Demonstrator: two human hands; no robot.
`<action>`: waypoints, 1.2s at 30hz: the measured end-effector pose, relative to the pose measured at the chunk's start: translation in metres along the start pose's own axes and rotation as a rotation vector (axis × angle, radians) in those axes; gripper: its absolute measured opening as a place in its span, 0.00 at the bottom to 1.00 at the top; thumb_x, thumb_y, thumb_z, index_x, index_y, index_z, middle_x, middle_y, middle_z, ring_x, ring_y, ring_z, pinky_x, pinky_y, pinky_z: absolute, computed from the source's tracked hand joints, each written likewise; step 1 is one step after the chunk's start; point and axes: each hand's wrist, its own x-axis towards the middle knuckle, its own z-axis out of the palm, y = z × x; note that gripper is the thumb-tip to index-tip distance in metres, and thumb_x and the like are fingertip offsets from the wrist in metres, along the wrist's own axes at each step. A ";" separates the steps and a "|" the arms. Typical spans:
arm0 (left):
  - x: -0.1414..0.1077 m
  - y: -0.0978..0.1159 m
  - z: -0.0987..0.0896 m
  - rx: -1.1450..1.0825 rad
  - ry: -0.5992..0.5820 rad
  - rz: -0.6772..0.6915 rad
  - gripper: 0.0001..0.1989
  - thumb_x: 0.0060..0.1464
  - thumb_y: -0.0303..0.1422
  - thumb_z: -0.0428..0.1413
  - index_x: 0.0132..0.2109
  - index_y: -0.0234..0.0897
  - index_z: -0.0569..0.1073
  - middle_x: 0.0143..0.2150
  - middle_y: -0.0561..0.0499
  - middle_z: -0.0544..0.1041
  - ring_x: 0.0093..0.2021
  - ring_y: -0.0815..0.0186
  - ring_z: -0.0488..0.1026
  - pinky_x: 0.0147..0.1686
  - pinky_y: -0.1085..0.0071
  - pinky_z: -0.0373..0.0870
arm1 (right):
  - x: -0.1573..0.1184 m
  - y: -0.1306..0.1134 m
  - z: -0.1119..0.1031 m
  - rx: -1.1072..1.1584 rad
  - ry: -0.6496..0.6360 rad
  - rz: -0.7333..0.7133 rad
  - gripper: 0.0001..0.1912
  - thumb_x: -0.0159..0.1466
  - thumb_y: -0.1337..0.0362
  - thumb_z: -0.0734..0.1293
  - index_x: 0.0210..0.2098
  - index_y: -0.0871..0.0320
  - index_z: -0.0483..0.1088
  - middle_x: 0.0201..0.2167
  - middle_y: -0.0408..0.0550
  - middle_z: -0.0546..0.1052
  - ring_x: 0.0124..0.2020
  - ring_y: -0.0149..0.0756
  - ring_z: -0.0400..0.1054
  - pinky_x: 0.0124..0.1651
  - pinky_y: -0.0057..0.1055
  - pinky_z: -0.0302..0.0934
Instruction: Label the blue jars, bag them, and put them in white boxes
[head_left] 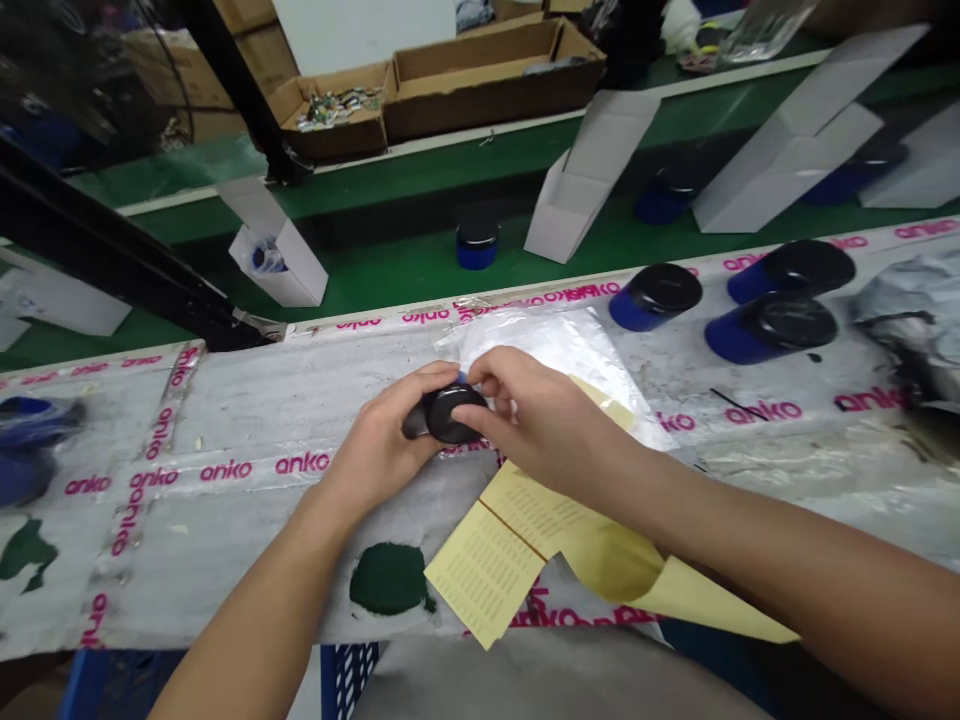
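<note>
Over the covered bench, my left hand is wrapped round the side of a small black round-topped cylinder. A bit of blue shows at its far edge, between the fingers. My right hand pinches the same cylinder from the other side, its thumb lying on the black top. The fingers hide most of the cylinder's body. Beneath the hands lies a clear plastic bag. A yellow printed sheet, folded and partly curled, lies under my right forearm.
Blue cylinders with black tops lie to the right. Another stands on the green conveyor, among upright white boxes. Cardboard trays sit behind. A black post rises at left. A blue basket is below the bench edge.
</note>
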 end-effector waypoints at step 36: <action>0.002 0.016 0.039 0.373 -0.119 0.044 0.23 0.66 0.33 0.56 0.66 0.46 0.66 0.69 0.42 0.69 0.71 0.49 0.63 0.67 0.43 0.61 | 0.025 0.082 -0.037 -0.506 0.128 -0.412 0.08 0.67 0.70 0.68 0.33 0.57 0.80 0.37 0.52 0.75 0.39 0.43 0.66 0.39 0.39 0.58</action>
